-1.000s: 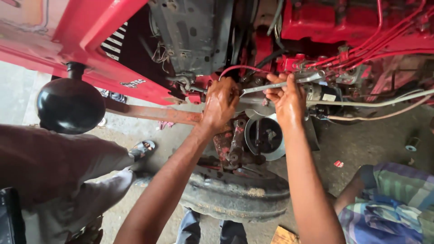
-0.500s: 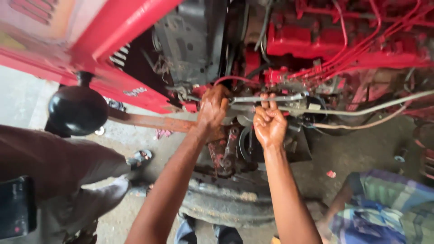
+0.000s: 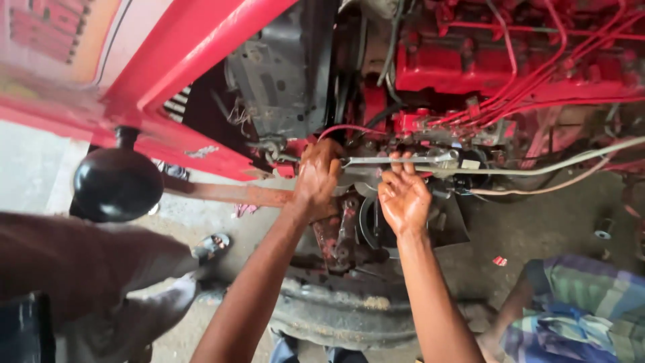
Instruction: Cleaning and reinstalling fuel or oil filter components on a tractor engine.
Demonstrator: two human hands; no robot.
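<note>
Below the red engine block (image 3: 484, 64), at the front of the engine bay, a long silver spanner (image 3: 396, 160) is held level across the work. Its left end is gripped by the left hand (image 3: 318, 176), whose fingers are closed around the shaft just above a rusty bracket (image 3: 339, 232). The right hand (image 3: 403, 196) is raised palm-up beneath the middle of the spanner, fingers spread apart, with the fingertips (image 3: 393, 159) touching the shaft from below. The spanner's ring end (image 3: 447, 158) is seated against a fitting on the red injection pump (image 3: 437, 128), where thin red fuel lines (image 3: 537, 81) are gathered. A pale hose (image 3: 564, 165) is run off to the right from there. A dark pulley (image 3: 371, 225) is seen just beside the right wrist. A black round horn (image 3: 117, 183) is hung at left, and a worn tyre (image 3: 342, 316) is seen below. A person in a checked cloth (image 3: 578, 316) is seated at lower right.
</note>
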